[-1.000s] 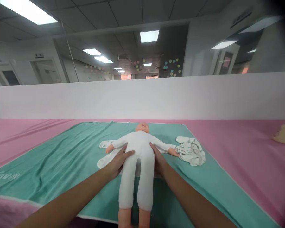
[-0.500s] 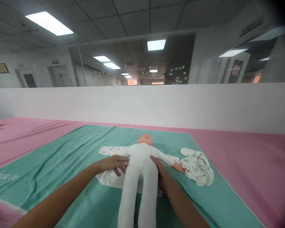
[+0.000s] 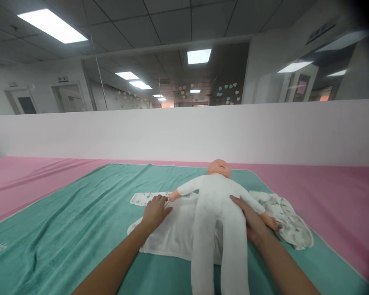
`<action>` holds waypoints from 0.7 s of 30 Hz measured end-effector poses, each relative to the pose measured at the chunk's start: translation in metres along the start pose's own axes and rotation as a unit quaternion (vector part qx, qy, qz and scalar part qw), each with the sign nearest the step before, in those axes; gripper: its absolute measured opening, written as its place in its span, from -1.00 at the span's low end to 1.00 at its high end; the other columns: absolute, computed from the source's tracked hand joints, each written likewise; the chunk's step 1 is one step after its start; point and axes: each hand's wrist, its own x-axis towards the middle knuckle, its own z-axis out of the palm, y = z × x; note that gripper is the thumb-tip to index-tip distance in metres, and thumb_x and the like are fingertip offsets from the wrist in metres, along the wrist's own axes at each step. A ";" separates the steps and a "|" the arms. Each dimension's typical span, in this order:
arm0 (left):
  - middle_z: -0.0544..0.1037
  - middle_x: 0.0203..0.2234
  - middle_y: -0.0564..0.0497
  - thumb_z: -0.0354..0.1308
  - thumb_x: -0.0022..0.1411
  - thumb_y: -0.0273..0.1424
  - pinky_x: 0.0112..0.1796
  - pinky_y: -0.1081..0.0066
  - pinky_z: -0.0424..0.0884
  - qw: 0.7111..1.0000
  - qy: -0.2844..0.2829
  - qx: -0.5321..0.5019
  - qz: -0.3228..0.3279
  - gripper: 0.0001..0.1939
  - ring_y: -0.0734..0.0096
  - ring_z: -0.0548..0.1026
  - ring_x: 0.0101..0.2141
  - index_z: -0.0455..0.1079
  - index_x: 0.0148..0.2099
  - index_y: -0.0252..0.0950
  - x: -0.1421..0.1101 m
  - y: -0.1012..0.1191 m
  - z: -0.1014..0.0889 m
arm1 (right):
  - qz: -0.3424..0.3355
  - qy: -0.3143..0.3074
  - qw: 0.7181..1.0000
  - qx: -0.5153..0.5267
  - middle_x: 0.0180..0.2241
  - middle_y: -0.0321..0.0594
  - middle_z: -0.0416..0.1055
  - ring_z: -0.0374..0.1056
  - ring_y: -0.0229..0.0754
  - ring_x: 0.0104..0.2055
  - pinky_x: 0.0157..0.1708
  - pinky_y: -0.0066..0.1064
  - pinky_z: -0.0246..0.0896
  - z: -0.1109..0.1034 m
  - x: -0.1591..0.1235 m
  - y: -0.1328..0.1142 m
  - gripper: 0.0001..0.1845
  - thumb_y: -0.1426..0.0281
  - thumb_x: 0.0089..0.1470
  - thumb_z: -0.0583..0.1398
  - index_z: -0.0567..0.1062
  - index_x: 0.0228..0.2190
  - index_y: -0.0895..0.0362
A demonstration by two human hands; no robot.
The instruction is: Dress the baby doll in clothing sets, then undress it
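A baby doll [image 3: 220, 200] with a white cloth body and bare plastic head and hands lies on its back, legs toward me. My right hand [image 3: 252, 219] grips its side near the hip, thumb on top and the other fingers hidden. A white baby shirt [image 3: 175, 229] is spread partly beneath the doll, its patterned sleeve [image 3: 141, 199] stretched out to the left. My left hand [image 3: 156, 211] rests on this shirt beside the doll's hand, fingers extended and thumb apart.
A crumpled patterned white cloth [image 3: 293, 225] lies by the doll's other hand, at right. Under everything is a green towel [image 3: 89, 209] on a pink padded surface [image 3: 332, 196]. A low white wall [image 3: 172, 135] runs along the back.
The doll has shifted right and its arm on the left is out of the patterned sleeve. More of the shirt shows. My left hand has moved from the doll's side onto the shirt.
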 end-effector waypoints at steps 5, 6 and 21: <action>0.47 -0.40 -0.05 -0.05 0.17 -0.28 -0.34 0.34 0.21 0.992 0.026 -0.055 -0.115 -0.83 0.22 0.41 -0.32 0.30 -0.34 -0.22 0.008 -0.010 -0.001 | 0.107 -0.086 0.983 0.122 -0.05 0.15 0.37 0.40 0.06 -0.12 -0.29 -0.24 0.35 -0.006 -0.002 0.000 -0.37 0.01 -0.01 0.11 0.39 0.00 0.14; 0.46 -0.42 -0.03 -0.05 0.18 -0.27 -0.35 0.36 0.21 0.988 0.042 -0.086 -0.123 -0.83 0.24 0.41 -0.34 0.28 -0.33 -0.23 0.009 -0.012 -0.002 | 0.120 -0.082 0.980 0.133 -0.07 0.15 0.38 0.41 0.06 -0.13 -0.30 -0.24 0.36 -0.003 -0.003 0.000 -0.37 0.02 -0.03 0.14 0.39 -0.01 0.14; 0.37 -0.55 0.13 0.08 0.10 -0.24 -0.45 0.48 0.19 0.918 0.072 -0.378 -0.091 -0.80 0.48 0.30 -0.50 0.30 -0.33 -0.27 0.009 0.012 -0.007 | 0.187 -0.236 0.938 0.171 -0.22 -0.18 0.45 0.39 -0.16 -0.32 -0.46 -0.39 0.32 0.088 -0.028 0.001 -0.60 0.27 -0.12 0.27 0.36 -0.19 0.07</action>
